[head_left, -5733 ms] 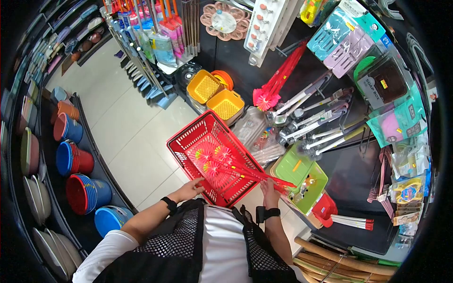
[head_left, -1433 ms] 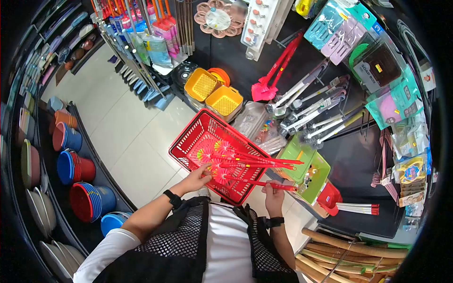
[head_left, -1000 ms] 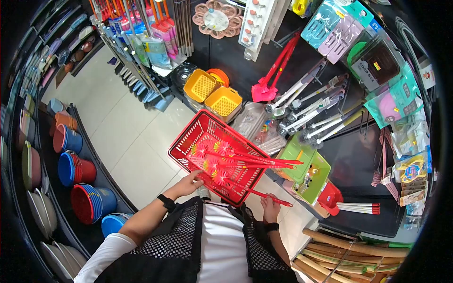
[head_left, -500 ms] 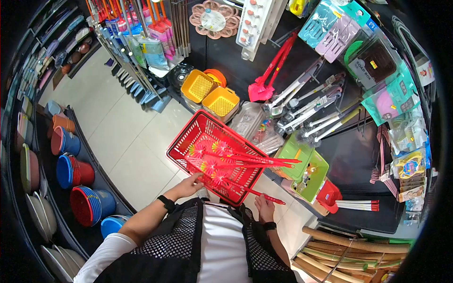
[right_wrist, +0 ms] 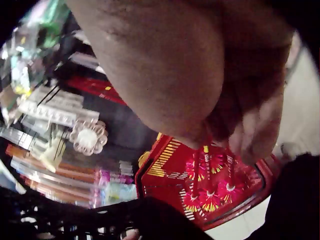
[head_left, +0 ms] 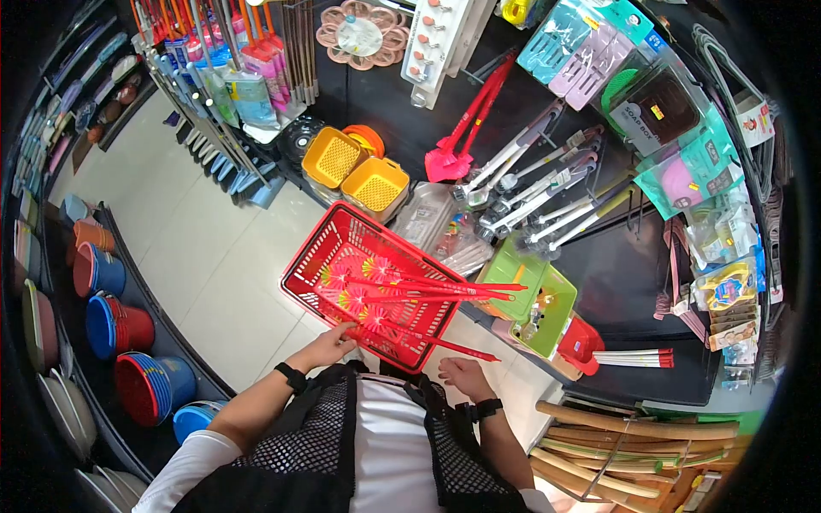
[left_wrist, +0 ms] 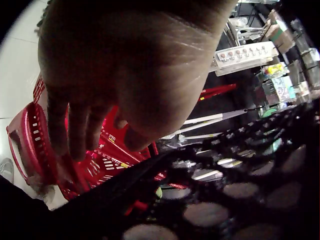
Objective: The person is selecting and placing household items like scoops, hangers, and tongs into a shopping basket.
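A red shopping basket (head_left: 321, 242) is before me in the head view, tilted across it, with several red long-handled brushes (head_left: 410, 297) lying in it. Their pink, yellow-centred heads sit inside, and the handles stick out over the right rim. One brush (head_left: 445, 346) lies apart, nearest me, pointing to the right hand. My left hand (head_left: 329, 344) is at the basket's near-left rim with fingers loosely bent; its wrist view shows the fingers over the red plastic. My right hand (head_left: 463, 376) hangs loosely curled beside the near right corner, just off that brush's handle end, holding nothing.
Right of the basket, a black shelf bears yellow baskets (head_left: 374, 185), a green bin (head_left: 547, 321) and a red dustpan (head_left: 580, 344). Red brushes (head_left: 462, 128) and white-handled brushes (head_left: 513, 205) hang above. Stacked buckets (head_left: 154, 386) line the left shelf.
My right hand has let go of one brush's handle end and drawn back. My left hand has moved from the brush heads to the basket's rim. Fewer red brushes hang on the rack.
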The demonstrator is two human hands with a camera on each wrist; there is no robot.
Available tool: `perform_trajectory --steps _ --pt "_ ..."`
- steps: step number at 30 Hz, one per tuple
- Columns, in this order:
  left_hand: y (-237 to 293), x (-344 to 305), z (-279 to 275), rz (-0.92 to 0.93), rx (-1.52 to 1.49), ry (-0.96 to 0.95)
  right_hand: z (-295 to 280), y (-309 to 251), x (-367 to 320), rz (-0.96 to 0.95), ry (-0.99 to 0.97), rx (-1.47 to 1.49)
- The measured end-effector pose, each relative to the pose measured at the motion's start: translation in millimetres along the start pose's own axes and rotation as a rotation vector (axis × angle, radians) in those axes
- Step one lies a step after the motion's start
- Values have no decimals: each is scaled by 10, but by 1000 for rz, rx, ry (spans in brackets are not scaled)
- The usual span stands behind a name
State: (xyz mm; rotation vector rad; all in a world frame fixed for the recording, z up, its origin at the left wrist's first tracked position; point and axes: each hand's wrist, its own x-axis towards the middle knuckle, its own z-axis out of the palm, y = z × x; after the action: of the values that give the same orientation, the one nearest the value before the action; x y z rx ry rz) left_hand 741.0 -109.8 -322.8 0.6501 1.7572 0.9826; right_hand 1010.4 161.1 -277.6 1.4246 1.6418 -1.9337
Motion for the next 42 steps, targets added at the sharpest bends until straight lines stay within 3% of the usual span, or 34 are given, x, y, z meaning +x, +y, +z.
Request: perform_trajectory --steps 1,2,4,6,10,12,14,16,18,20,21,23,28,30,31,32,34,42 --pt "-8 3 12 -6 -5 -4 -33 -104 -53 -123 -34 -123" --pt "-15 6 35 -13 -10 -8 -58 -237 -50 -120 -33 -123" --pt "26 19 72 -24 -16 -12 -98 -538 68 -393 -1 -512" --pt "75 14 97 -42 -17 -6 -27 -801 313 -677 149 -625" --pt "178 -43 126 -35 68 40 135 -1120 1041 -743 157 -747" --pt "186 -108 130 -68 47 65 234 -1089 1530 -824 211 -1005" --pt "246 -188 119 -72 64 106 321 -1060 1807 -781 173 -1068" --pt "260 -319 137 -194 36 149 451 -1106 2000 -485 -39 -1352" --pt "231 -352 203 -199 51 166 452 -878 2307 -560 -23 -1466" --pt "226 -457 220 -274 39 180 607 -698 2463 -530 214 -1488" --pt "242 -458 215 -275 44 178 585 -722 2484 -530 214 -1488" --pt "230 -516 258 -293 48 181 616 -734 2555 -285 10 -1656" --pt "313 -465 295 -260 26 187 426 -742 2354 -438 62 -1725" --pt "358 -431 266 -256 66 203 333 -711 2271 -516 107 -1522" --pt "300 -367 262 -217 80 193 171 -925 1958 -379 -60 -1449" --pt "321 -352 255 -212 75 193 70 -1104 1666 -485 -149 -1542" --pt "364 -294 239 -189 94 173 -73 -1010 1687 -371 -102 -1448" --pt "444 -90 180 -182 164 53 -180 -798 1927 -263 15 -1478"
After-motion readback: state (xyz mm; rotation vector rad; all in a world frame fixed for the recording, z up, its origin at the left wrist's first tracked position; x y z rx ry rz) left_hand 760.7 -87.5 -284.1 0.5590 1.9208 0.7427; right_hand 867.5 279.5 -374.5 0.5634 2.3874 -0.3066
